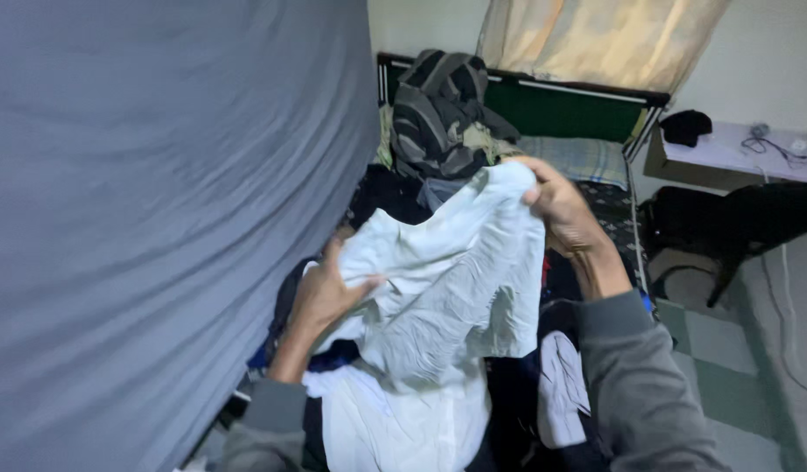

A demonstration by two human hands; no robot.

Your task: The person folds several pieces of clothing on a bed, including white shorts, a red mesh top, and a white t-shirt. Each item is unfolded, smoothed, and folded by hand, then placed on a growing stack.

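Left hand (326,293) clamped on lower edge of crumpled white cotton garment (447,280) | right hand (561,210) pinching its top corner, held up over the bed (595,162) | below: heap of dark and white clothes (394,419) (rumpled) | grey sheet (159,218) hanging alongside | striped grey hooded top (438,114) at bed's far end

White garment (447,288): thin woven cloth, matt, heavily creased, soft folds where the fingers (368,284) bunch it. Grey sheet (159,218): smooth matt cloth, faint ripples, stretched flat. Striped top (434,114): thicker knit-looking cloth, dull, grey and black bands. Curtain (595,39): light cream cloth, letting light through. Bed frame (635,131): dark metal-looking bars, slight sheen. Grey sleeve (639,385): soft fleece-like cloth, matt. Floor (727,367): smooth tiles, pale green and grey, dull finish.
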